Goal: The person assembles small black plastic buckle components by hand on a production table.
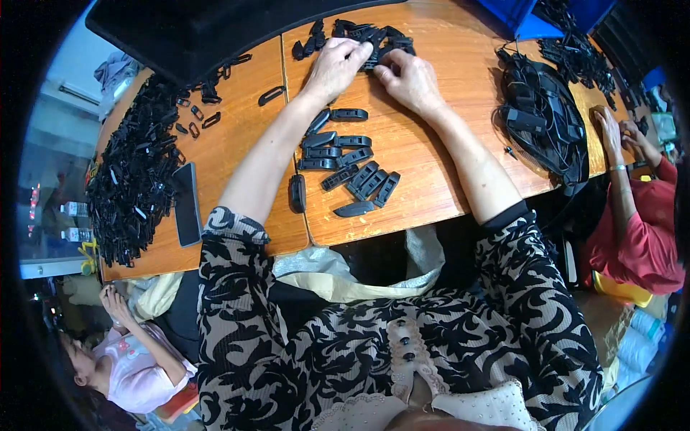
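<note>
Table [424, 165]: orange-brown wood, crossed by a seam left of the middle.
Sack [345, 286]: pale, hung just below the table's near edge.
Clips [366, 179]: black, about a dozen, laid in loose rows between the forearms; one is set apart beside the seam.
Phone [187, 205]: laid dark at the left, just beside the heap.
Heap [136, 172]: many small black parts, spread over the table's left end.
Gear [528, 118]: black, strapped and cabled, set down well to the right of the clips.
Ring [271, 96]: a black oblong, laid alone left of the seam.
Right hand [411, 80]: fingers curled at the pile's near right edge; whether anything is gripped cannot be told.
Left hand [338, 68]: thumb and fingers bent together over the pile; what is held, if anything, cannot be told.
Pile [363, 32]: black parts, partly covered by both hands.
Tray [215, 36]: black, placed at the far left.
Bin [514, 16]: blue, placed at the far right.
</note>
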Demonstrator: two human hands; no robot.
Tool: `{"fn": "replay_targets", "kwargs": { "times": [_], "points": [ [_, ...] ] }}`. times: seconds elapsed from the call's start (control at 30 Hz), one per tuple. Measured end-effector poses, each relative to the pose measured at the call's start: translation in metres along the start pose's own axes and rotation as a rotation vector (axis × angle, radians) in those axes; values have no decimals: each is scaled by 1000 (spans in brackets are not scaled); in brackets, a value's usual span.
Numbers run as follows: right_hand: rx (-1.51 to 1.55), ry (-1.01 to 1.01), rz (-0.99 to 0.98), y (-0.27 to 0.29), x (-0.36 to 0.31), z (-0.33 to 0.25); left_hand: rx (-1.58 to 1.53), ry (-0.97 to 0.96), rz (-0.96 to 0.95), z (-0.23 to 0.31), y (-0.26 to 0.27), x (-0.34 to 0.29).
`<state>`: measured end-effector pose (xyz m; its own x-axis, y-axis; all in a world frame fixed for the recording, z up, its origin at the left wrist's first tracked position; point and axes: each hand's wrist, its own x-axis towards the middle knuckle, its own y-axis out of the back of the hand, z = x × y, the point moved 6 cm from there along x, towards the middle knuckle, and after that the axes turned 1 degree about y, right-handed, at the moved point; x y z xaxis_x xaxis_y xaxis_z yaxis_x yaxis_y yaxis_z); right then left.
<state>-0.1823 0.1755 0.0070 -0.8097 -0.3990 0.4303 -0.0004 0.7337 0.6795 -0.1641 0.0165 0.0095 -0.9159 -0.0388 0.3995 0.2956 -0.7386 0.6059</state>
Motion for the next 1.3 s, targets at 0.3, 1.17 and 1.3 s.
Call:
{"fn": "replay_targets", "kwargs": {
  "times": [0.3,1.17,1.3],
  "points": [
    [117,-4,288,22,10,35,-721,256,-21,5,-10,17],
    [-336,423,-112,8,-13,-39,585,-282,-486,-15,-54,86],
    [-338,428,22,24,-9,-27,648,-179,-242,-22,-15,57]
  ]
}}
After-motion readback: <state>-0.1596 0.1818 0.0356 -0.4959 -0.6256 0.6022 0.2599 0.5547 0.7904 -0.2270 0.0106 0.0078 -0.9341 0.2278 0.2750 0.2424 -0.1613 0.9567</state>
